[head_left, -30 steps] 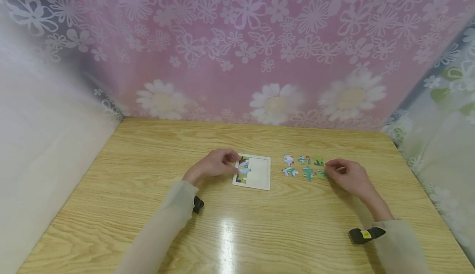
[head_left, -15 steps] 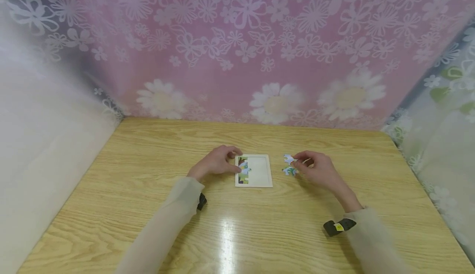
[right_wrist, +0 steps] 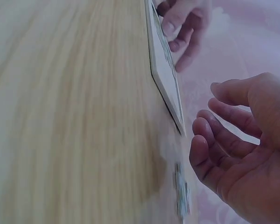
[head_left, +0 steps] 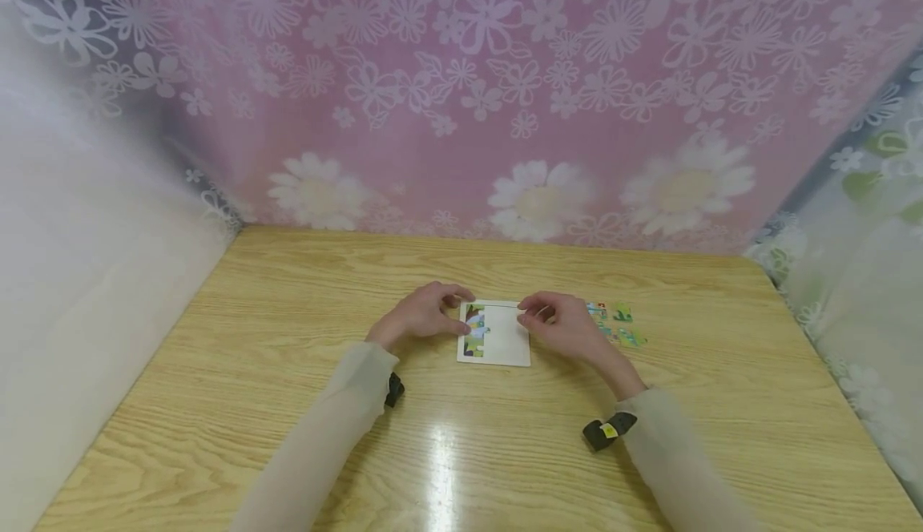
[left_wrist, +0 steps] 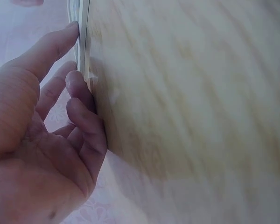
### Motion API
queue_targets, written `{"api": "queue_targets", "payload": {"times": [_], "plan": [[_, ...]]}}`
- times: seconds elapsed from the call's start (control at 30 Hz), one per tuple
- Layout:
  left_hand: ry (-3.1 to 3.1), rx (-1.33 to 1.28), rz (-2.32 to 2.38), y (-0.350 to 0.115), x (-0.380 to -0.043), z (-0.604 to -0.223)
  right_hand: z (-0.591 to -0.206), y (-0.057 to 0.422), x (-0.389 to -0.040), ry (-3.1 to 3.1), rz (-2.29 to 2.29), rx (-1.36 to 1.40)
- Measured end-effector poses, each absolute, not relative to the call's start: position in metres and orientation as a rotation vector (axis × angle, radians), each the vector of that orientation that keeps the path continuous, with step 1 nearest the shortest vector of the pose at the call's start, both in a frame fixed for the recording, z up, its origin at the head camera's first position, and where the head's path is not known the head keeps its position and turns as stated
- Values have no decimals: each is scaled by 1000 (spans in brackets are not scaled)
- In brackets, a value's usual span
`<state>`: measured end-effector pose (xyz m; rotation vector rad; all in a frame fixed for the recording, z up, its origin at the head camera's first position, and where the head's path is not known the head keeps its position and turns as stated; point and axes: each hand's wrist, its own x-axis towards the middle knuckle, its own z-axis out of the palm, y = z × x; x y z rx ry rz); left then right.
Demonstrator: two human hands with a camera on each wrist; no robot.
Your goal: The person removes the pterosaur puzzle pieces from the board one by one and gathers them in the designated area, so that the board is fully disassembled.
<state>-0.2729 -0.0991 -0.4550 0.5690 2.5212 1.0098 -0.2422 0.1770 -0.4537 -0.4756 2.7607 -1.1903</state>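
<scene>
A white-framed puzzle tray (head_left: 506, 360) lies on the table, with joined picture pieces (head_left: 473, 343) along its left side and bare white backing to their right. My left hand (head_left: 425, 312) holds the tray's upper left corner, thumb on the left rim and index finger at the top edge. In the left wrist view, that thumb (left_wrist: 60, 42) meets the tray's edge while the lower fingers curl against the table. Over the tray's right rim hovers my right hand (head_left: 562, 324), fingers loosely bent; no piece shows between its fingers in the right wrist view.
Loose jigsaw pieces (head_left: 622, 312) lie on the wooden table (head_left: 505, 452) right of the tray, some hidden behind the right hand. A pink flowered cloth (head_left: 404, 115) hangs along the back edge, with pale cloths on both sides.
My right hand has swept left from the far side of the loose pieces to the tray's right rim. The tray has turned slightly straighter and shifted a little right under my left hand.
</scene>
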Motion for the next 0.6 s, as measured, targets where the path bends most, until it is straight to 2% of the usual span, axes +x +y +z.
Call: {"api": "queue_targets", "payload": {"times": [0.6], "plan": [[2494,527,1029,-101,-278,-459,-461,133,-267,2717,-1117,-604]]}}
